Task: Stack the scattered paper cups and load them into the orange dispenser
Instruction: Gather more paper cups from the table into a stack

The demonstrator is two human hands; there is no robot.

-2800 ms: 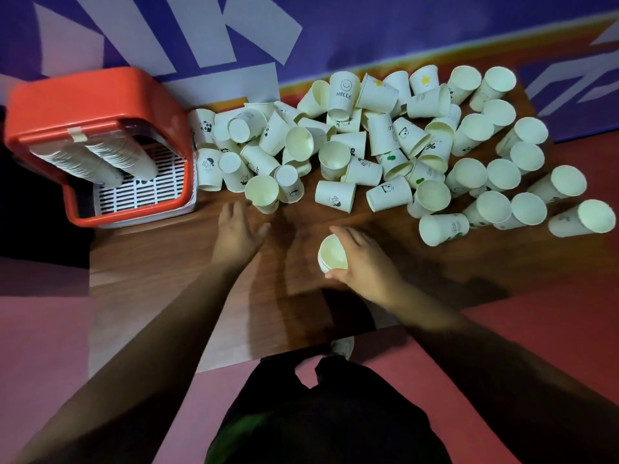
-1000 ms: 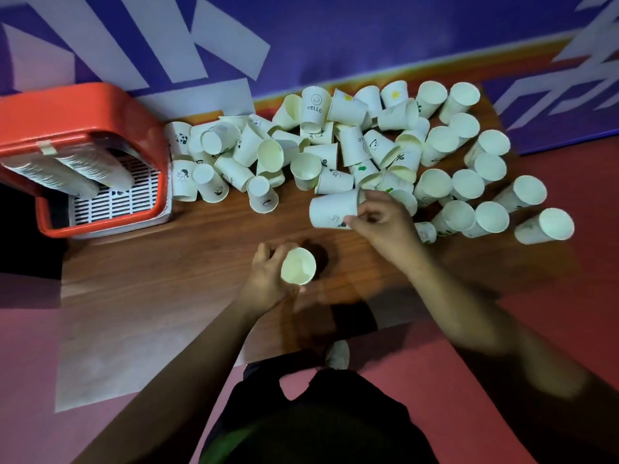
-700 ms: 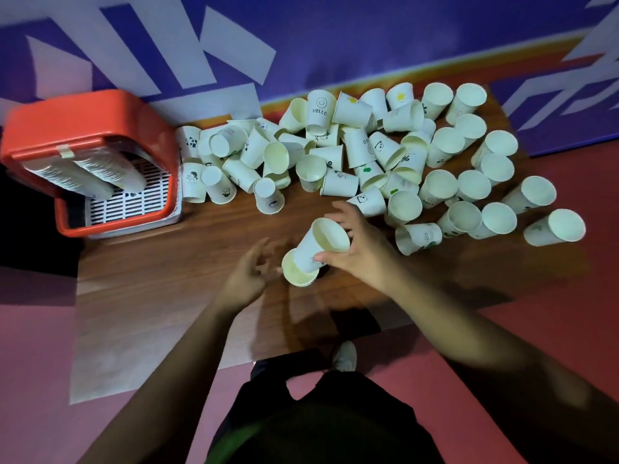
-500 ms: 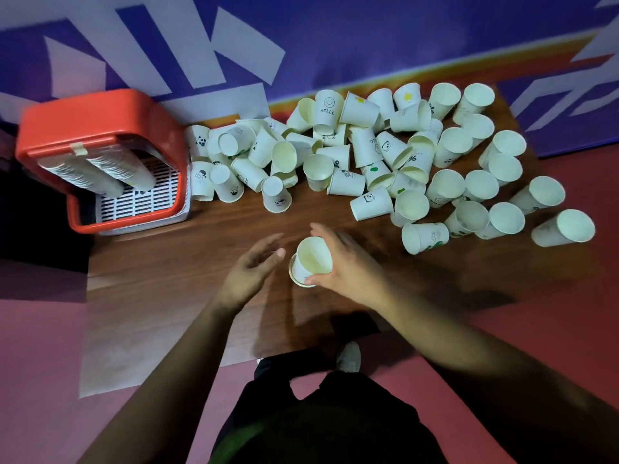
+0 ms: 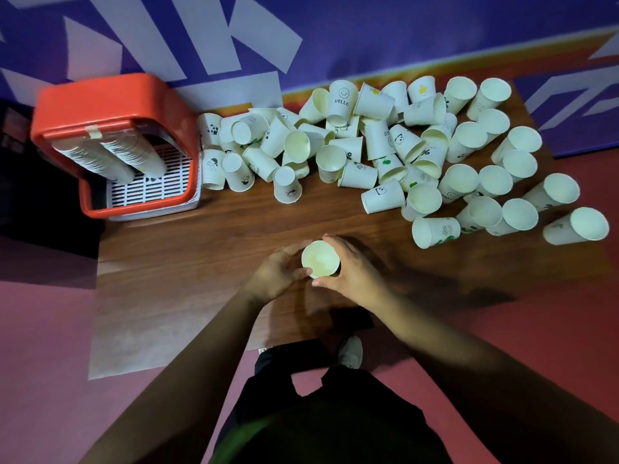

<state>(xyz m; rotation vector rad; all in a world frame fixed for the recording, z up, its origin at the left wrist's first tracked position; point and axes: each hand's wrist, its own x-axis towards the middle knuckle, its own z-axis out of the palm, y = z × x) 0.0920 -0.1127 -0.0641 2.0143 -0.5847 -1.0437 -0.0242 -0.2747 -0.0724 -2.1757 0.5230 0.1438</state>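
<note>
A cup has been nested; the stack (image 5: pixel 320 259) is gripped by left hand (image 5: pixel 278 274) and right hand (image 5: pixel 356 272), right of the dispenser (image 5: pixel 100 105), with stacking judged barely begun.

both hands (image 5: pixel 355 269) grip an upright cup (image 5: pixel 320 258).
</note>
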